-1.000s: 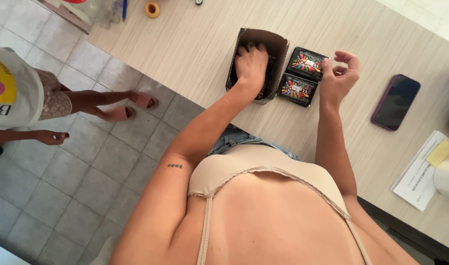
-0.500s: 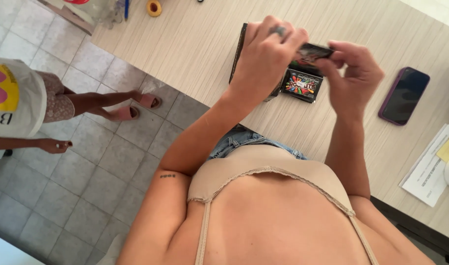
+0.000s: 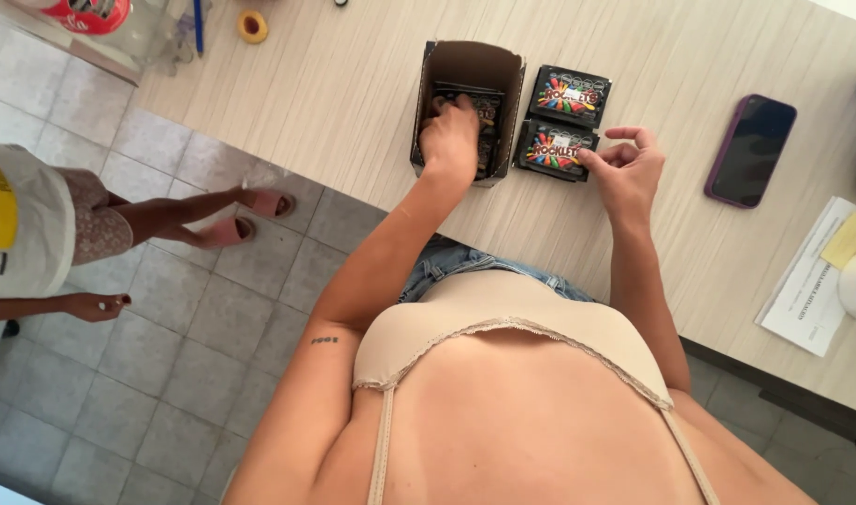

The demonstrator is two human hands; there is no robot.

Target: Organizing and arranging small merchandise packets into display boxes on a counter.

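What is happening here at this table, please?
A person stands at a pale wooden table. Their left hand reaches inside an open brown cardboard box, onto a dark packet in it. Their right hand touches the nearer of two black, colourful candy packets lying beside the box. A dark smartphone lies further right.

Pale wood table (image 3: pixel 334 122) with cardboard box (image 3: pixel 467 64), packets (image 3: pixel 568 95), phone (image 3: pixel 749 150).
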